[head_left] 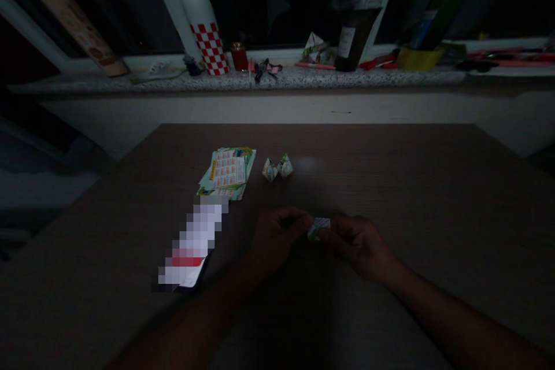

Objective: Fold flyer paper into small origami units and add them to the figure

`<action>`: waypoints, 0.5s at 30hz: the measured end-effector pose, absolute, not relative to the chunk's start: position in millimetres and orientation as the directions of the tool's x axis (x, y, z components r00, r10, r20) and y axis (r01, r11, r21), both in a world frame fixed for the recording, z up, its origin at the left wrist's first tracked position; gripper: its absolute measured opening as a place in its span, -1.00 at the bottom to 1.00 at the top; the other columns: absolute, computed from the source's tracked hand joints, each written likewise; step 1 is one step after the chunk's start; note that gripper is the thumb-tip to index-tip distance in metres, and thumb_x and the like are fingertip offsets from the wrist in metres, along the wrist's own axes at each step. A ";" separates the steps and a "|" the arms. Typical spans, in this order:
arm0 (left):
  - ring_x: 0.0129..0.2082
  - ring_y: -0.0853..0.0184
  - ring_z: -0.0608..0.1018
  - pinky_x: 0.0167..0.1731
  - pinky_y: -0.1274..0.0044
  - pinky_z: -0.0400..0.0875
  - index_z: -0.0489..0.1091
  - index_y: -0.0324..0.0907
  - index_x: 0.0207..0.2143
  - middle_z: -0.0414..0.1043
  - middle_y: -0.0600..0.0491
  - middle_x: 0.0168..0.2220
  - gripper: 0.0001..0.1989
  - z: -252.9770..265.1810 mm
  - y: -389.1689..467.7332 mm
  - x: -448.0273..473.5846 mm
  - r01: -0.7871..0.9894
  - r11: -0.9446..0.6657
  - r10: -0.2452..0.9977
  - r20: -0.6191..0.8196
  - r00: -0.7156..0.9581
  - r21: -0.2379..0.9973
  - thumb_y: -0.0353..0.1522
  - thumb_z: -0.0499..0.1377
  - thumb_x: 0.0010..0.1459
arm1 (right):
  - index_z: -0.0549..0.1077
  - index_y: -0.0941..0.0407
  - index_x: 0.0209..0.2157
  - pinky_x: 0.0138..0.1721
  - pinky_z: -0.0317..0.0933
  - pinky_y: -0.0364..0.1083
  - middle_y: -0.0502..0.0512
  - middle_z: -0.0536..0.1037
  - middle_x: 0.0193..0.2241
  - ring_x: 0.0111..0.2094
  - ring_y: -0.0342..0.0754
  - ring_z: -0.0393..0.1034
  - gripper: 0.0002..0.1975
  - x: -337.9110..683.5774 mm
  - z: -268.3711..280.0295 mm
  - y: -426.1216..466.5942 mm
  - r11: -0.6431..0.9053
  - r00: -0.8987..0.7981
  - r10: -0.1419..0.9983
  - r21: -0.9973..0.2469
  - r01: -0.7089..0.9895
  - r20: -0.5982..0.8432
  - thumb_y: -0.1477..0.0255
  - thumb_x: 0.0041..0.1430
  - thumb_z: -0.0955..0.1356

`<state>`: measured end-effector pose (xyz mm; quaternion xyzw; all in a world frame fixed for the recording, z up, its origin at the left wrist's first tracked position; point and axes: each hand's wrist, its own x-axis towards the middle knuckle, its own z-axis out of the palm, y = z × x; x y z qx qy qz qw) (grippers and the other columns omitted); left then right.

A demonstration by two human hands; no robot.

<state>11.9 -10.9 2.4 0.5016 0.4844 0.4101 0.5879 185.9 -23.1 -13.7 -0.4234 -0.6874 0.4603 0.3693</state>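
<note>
A small folded piece of printed paper (pixel 319 224), white and green, is pinched between my two hands just above the table. My left hand (pixel 280 234) grips its left edge between thumb and fingers. On the other side, my right hand (pixel 359 243) has its thumb over the paper's lower right part and its fingers behind. Beyond my hands stands a folded paper figure (pixel 278 167) with two pointed halves. Farther left lies a loose pile of printed paper sheets (pixel 228 172), green, white and orange.
A lit phone (pixel 191 243), its screen blurred out, lies left of my hands on the brown table (pixel 390 167). Along the stone windowsill (pixel 286 85) stand a red-checked white bottle (pixel 206 29), a dark cup (pixel 353 37) and a green bottle (pixel 446 6). The room is dim.
</note>
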 end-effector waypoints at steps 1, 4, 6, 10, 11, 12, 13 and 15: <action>-0.48 0.38 0.44 -0.44 0.58 0.28 0.51 -0.24 -0.49 0.47 0.07 -0.51 -0.84 2.6 -10.8 11.6 0.009 0.158 0.969 -0.157 0.190 0.987 -0.31 0.27 0.00 | 0.32 0.15 -0.61 -0.64 0.00 -0.23 -0.07 0.31 -0.70 -0.66 -0.24 0.13 -0.61 185.5 -14.2 -22.8 0.210 -0.362 0.925 -0.948 0.239 0.114 0.23 0.22 0.27; -0.46 0.38 0.45 -0.44 0.58 0.29 0.51 -0.24 -0.46 0.48 0.06 -0.49 -0.83 0.7 -9.5 10.1 0.001 0.153 0.972 -0.151 0.179 0.988 -0.29 0.27 0.00 | 0.34 0.16 -0.57 -0.64 0.00 -0.23 -0.07 0.30 -0.68 -0.66 -0.24 0.13 -0.62 185.8 -17.2 -21.6 0.188 -0.365 0.927 -0.952 0.241 0.091 0.23 0.24 0.25; -0.48 0.38 0.45 -0.45 0.58 0.29 0.51 -0.24 -0.46 0.47 0.06 -0.50 -0.82 -1.9 -8.3 9.5 -0.028 0.165 0.971 -0.157 0.178 0.986 -0.28 0.28 -0.01 | 0.37 0.17 -0.56 -0.62 0.03 -0.22 -0.07 0.31 -0.68 -0.65 -0.23 0.15 -0.60 187.1 -18.0 -21.5 0.200 -0.393 0.916 -0.945 0.260 0.086 0.23 0.26 0.23; -0.54 0.42 0.41 -0.49 0.59 0.28 0.48 -0.24 -0.51 0.43 0.09 -0.56 -0.81 -8.0 -6.6 10.8 -0.135 0.233 0.956 -0.201 0.215 0.963 -0.28 0.30 -0.04 | 0.41 0.17 -0.54 -0.61 0.04 -0.22 -0.05 0.33 -0.68 -0.64 -0.22 0.19 -0.61 189.3 -12.9 -24.3 0.266 -0.429 0.895 -0.920 0.289 0.123 0.26 0.28 0.21; -0.55 0.43 0.41 -0.49 0.59 0.28 0.47 -0.24 -0.51 0.42 0.10 -0.57 -0.82 -9.4 -6.3 11.3 -0.168 0.254 0.949 -0.211 0.236 0.953 -0.28 0.30 -0.04 | 0.41 0.17 -0.53 -0.62 0.03 -0.22 -0.06 0.33 -0.69 -0.65 -0.22 0.18 -0.62 189.5 -11.4 -25.3 0.279 -0.432 0.892 -0.916 0.288 0.136 0.27 0.28 0.21; -0.55 0.44 0.40 -0.49 0.59 0.28 0.47 -0.24 -0.52 0.42 0.10 -0.57 -0.82 -10.5 -6.1 11.8 -0.197 0.274 0.941 -0.219 0.258 0.941 -0.29 0.30 -0.04 | 0.42 0.17 -0.53 -0.63 0.02 -0.22 -0.06 0.32 -0.71 -0.66 -0.22 0.17 -0.62 189.6 -10.5 -26.1 0.285 -0.431 0.891 -0.915 0.286 0.142 0.27 0.27 0.22; -0.56 0.44 0.41 -0.48 0.59 0.28 0.47 -0.24 -0.52 0.42 0.11 -0.57 -0.83 -11.3 -6.0 12.1 -0.220 0.293 0.933 -0.228 0.280 0.931 -0.29 0.30 -0.04 | 0.41 0.16 -0.53 -0.64 0.01 -0.22 -0.07 0.31 -0.71 -0.67 -0.22 0.16 -0.62 189.7 -10.4 -26.6 0.282 -0.430 0.892 -0.917 0.283 0.141 0.26 0.27 0.22; -0.55 0.43 0.41 -0.48 0.58 0.28 0.47 -0.23 -0.52 0.41 0.11 -0.57 -0.82 -11.5 -6.1 12.0 -0.229 0.316 0.920 -0.238 0.312 0.921 -0.29 0.30 -0.04 | 0.39 0.16 -0.57 -0.64 0.02 -0.22 -0.07 0.30 -0.72 -0.68 -0.22 0.16 -0.61 190.2 -13.0 -26.3 0.255 -0.427 0.895 -0.932 0.257 0.128 0.25 0.26 0.23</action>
